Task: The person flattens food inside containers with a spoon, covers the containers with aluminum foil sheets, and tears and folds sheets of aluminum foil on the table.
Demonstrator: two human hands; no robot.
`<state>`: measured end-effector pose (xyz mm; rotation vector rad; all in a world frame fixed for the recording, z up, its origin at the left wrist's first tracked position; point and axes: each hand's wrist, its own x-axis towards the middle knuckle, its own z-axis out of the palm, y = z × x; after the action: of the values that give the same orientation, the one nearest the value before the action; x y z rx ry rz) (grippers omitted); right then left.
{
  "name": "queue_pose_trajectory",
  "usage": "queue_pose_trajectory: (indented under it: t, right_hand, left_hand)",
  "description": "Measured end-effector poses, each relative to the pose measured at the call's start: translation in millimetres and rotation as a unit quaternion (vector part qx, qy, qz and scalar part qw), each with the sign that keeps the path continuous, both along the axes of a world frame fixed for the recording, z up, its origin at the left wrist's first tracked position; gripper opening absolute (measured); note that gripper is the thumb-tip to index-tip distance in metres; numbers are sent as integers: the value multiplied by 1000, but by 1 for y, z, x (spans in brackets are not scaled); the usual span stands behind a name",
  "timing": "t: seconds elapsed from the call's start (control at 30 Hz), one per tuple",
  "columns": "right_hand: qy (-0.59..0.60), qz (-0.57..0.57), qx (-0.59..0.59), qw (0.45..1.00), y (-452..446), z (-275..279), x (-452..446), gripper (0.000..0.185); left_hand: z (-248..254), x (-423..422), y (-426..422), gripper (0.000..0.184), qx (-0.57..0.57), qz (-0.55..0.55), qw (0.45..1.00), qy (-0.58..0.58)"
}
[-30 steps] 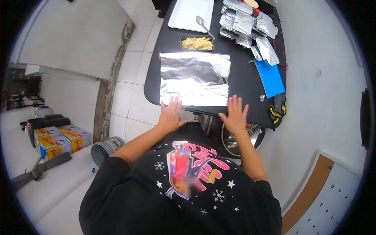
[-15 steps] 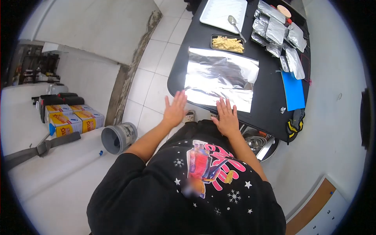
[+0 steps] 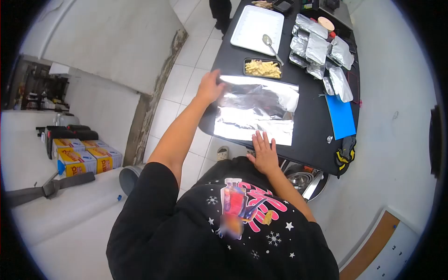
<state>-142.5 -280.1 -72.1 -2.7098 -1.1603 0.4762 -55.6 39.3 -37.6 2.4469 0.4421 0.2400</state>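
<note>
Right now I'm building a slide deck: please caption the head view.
Foil, left hand at its far left corner, right hand at its near edge, filled black tray beyond.

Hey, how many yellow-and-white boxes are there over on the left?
4, clustered at the picture's left: back-left box, back-right box, front-left box and front-right box. More could be hidden behind them.
</note>
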Motion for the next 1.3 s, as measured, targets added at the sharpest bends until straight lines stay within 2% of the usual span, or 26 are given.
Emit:
queue_pose_trajectory:
  t: [0.1, 0.2, 0.3, 0.33, 0.43, 0.53, 0.63, 0.73, 0.8, 0.83, 0.87, 0.9, 0.93, 0.97, 1.0, 1.03, 1.1, 1.13, 1.17, 1.23, 1.3]
  right_hand:
    - [8, 3, 1, 1000, -1, -1, 0, 79]
    - [2, -3, 20, 1000, -3, -5, -1, 77]
    - [-3, -11, 28, 1000, -3, -6, -2, 76]
    - [-4, -14, 30, 999, -3, -6, -3, 76]
    - [-16, -14, 22, 1000, -2, -5, -4, 77]
    - [-51, -21, 44, 998, -1, -10, -7, 74]
    - [-67, -25, 20, 997, 3, -6, -8, 74]
    - [-43, -37, 14, 998, 6, -2, -7, 74]
    - [-4, -158, 142, 977, 13, 0, -11, 71]
    - [12, -216, 207, 954, 18, 1, -13, 70]
    - [-10, -291, 334, 897, 23, -7, -16, 69]
    - [94, -402, 427, 805, 28, 6, -22, 68]
    - [193, -494, 507, 679, 31, 33, -27, 68]
    - [283, -563, 572, 525, 33, 54, -33, 68]
    - [294, -569, 617, 456, 27, 63, -43, 67]
    - [285, -587, 632, 419, 26, 76, -50, 63]
    - [216, -558, 684, 418, 14, 52, -60, 64]
    - [167, -573, 699, 394, 14, 52, -65, 62]
    - [174, -584, 698, 377, 9, 55, -72, 62]
    - [119, -642, 657, 376, 5, 65, -80, 51]
    - [110, -685, 615, 375, -11, 42, -93, 38]
  left_hand:
    - [10, 4, -4, 44, 93, -75, 992, 45]
    - [11, 13, -10, 36, 170, -97, 980, -17]
    - [10, 29, -9, 31, 206, -101, 973, 22]
    - [4, 33, -5, 23, 212, -108, 971, 20]
    - [-4, 35, 2, 15, 224, -154, 962, -14]
    - [-3, 37, 2, 13, 162, -164, 973, 2]
    - [-7, 40, 14, 12, 79, -210, 972, 62]
    - [17, 26, 13, 11, 126, -282, 946, 103]
    - [40, 8, 7, 12, 53, -362, 929, 48]
    - [51, -5, 3, 13, 16, -401, 916, 21]
    - [62, -24, -6, 14, 1, -418, 908, 11]
    - [71, -46, -19, 16, -14, -435, 900, 1]
    - [81, -64, -30, 18, -55, -498, 865, -10]
    - [86, -81, -38, 21, -94, -559, 824, -19]
    - [77, -100, -45, 22, -87, -581, 808, -48]
    - [69, -118, -51, 24, -80, -602, 790, -77]
    - [72, -144, -63, 25, -70, -648, 755, -63]
    - [65, -154, -65, 26, -68, -669, 738, -48]
    - [55, -160, -66, 27, -67, -688, 722, -33]
    - [56, -164, -72, 25, -54, -730, 681, -13]
    - [60, -168, -79, 24, -78, -751, 655, -9]
